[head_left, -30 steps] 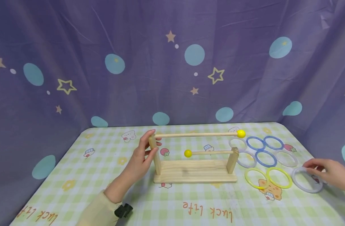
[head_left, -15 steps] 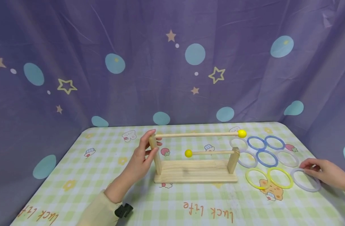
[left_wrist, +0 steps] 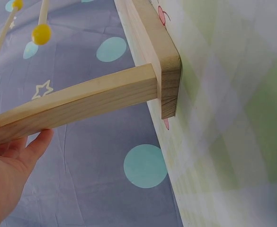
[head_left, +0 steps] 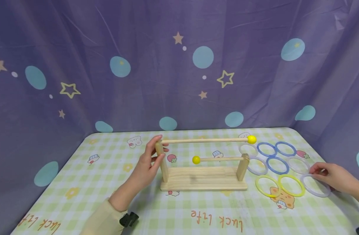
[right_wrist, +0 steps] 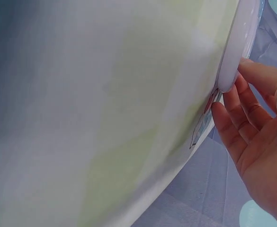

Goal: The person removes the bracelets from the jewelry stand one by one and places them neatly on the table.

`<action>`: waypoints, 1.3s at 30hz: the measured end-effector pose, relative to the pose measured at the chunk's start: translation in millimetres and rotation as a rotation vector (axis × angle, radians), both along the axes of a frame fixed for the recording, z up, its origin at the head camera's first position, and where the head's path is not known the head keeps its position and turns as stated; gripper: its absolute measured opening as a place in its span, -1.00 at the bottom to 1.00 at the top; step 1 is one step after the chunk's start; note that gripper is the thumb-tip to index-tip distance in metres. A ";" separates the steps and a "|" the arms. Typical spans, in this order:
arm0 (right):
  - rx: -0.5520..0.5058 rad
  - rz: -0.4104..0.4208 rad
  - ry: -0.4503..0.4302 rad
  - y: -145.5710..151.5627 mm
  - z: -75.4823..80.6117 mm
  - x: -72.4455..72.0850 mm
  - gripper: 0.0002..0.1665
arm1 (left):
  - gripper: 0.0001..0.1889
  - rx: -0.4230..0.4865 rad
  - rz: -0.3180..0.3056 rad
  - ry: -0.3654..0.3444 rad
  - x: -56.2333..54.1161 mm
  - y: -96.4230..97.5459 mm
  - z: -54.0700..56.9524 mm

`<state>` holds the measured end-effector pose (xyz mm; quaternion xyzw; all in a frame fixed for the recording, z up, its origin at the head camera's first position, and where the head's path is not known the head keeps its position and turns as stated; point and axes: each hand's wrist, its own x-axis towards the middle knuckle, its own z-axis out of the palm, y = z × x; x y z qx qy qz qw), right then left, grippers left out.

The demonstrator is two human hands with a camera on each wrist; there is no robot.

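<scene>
My left hand holds the upper part of the tall left post of a wooden stand, thumb on one side and fingers on the other. In the left wrist view that post rises from the stand's base. Two dowels tipped with yellow balls reach out sideways, the long one from the left post and the short one from the shorter right post. At the right, my right hand pinches a pale whitish ring at its edge, thumb on top; the ring lies on the table.
Several other rings lie flat right of the stand: blue, yellow and pale ones. A checked cloth covers the table. Behind it hangs a purple curtain.
My right hand has slid the pale ring slightly left and away from me, toward the other rings. The left hand keeps its hold on the post, and the stand stays put.
</scene>
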<state>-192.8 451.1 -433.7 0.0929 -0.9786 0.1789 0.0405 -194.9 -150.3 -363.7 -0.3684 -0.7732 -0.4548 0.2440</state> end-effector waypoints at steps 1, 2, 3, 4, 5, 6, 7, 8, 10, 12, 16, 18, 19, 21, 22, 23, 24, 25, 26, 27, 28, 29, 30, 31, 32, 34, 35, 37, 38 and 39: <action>-0.001 -0.002 -0.001 -0.1 0.3 -0.2 -0.85 | -0.33 0.003 -0.002 0.000 0.1 0.0 -0.1; -0.003 -0.003 -0.003 -0.2 0.5 -0.4 -0.85 | -0.32 0.005 -0.004 0.001 0.1 0.2 -0.2; -0.005 -0.008 -0.002 -0.5 0.7 0.1 -0.85 | -0.32 0.007 -0.006 0.002 0.2 0.5 0.0; -0.011 -0.012 -0.003 -0.9 1.2 0.8 -0.85 | -0.32 0.008 -0.009 0.001 0.2 0.8 -0.1; -0.017 -0.013 0.003 -1.2 1.5 1.6 -0.85 | -0.32 0.007 -0.010 0.000 0.2 1.0 -0.2; -0.027 -0.015 0.009 -2.1 2.2 2.7 -0.86 | -0.32 0.005 -0.011 -0.002 0.2 0.9 -0.4; -0.036 -0.016 0.016 -3.3 3.4 3.8 -0.87 | -0.33 0.002 -0.012 -0.006 0.1 0.8 -0.4; -0.041 -0.018 0.029 -5.2 4.5 5.0 -0.88 | -0.33 -0.003 -0.011 -0.009 0.0 0.5 -0.3; -0.067 -0.002 0.049 -9.6 8.1 6.3 -0.89 | -0.33 -0.016 -0.009 -0.012 -0.2 -0.1 0.4; -0.094 0.020 0.077 -16.3 12.3 7.1 -0.87 | -0.34 -0.028 -0.008 -0.012 -0.3 -1.1 1.3; -0.162 0.073 0.124 -32.9 22.9 7.3 -0.82 | -0.34 -0.046 -0.007 -0.007 -0.1 -2.9 3.4; -0.198 0.090 0.132 -42.2 29.6 7.4 -0.80 | -0.34 -0.047 -0.008 -0.009 -0.3 -3.2 3.9; -0.213 0.103 0.134 -46.6 32.9 7.1 -0.79 | -0.34 -0.046 -0.009 -0.010 -0.5 -3.1 3.9; -0.249 0.132 0.135 -55.4 39.5 6.8 -0.78 | -0.35 -0.042 -0.016 -0.013 -1.0 -2.7 3.7; -0.265 0.144 0.139 -60.3 42.3 6.8 -0.77 | -0.35 -0.040 -0.019 -0.016 -1.4 -2.5 3.5; -0.282 0.160 0.136 -64.7 45.0 6.7 -0.76 | -0.35 -0.038 -0.022 -0.018 -1.8 -2.3 3.4; -0.294 0.174 0.133 -69.4 47.7 6.8 -0.76 | -0.36 -0.038 -0.024 -0.021 -2.2 -2.2 3.3; -0.306 0.191 0.130 -74.2 50.6 6.8 -0.75 | -0.36 -0.040 -0.025 -0.024 -2.5 -2.0 3.6; -0.316 0.199 0.129 -79.2 52.8 7.2 -0.74 | -0.36 -0.043 -0.026 -0.029 -2.8 -2.1 3.9; -0.326 0.208 0.126 -84.5 55.1 8.0 -0.73 | -0.35 -0.050 -0.025 -0.033 -3.1 -2.3 4.3; -0.331 0.211 0.121 -89.6 57.2 8.5 -0.72 | -0.35 -0.059 -0.024 -0.042 -3.0 -2.7 5.2; -0.331 0.212 0.118 -94.3 59.2 9.4 -0.70 | -0.34 -0.069 -0.022 -0.050 -2.8 -3.5 6.0; -0.336 0.215 0.114 -98.8 61.4 10.4 -0.68 | -0.33 -0.078 -0.022 -0.062 -2.3 -4.4 6.9; -0.339 0.218 0.113 -102.6 63.6 11.3 -0.66 | -0.31 -0.088 -0.022 -0.073 -1.4 -5.6 7.4; -0.339 0.211 0.118 -106.9 65.3 12.5 -0.64 | -0.30 -0.097 -0.021 -0.084 -0.5 -7.2 7.6; -0.333 0.205 0.128 -114.0 69.4 14.5 -0.59 | -0.27 -0.111 -0.015 -0.118 2.7 -11.2 8.2; -0.335 0.207 0.137 -117.3 71.3 15.7 -0.57 | -0.25 -0.118 -0.010 -0.134 4.3 -13.8 8.0; -0.334 0.210 0.157 -123.0 75.3 17.7 -0.51 | -0.22 -0.135 0.002 -0.176 8.5 -20.0 8.5; -0.332 0.209 0.169 -125.9 77.3 18.9 -0.48 | -0.21 -0.145 0.010 -0.200 10.7 -23.6 9.1; -0.329 0.213 0.180 -128.2 79.3 20.0 -0.44 | -0.20 -0.157 0.014 -0.227 13.1 -27.2 10.4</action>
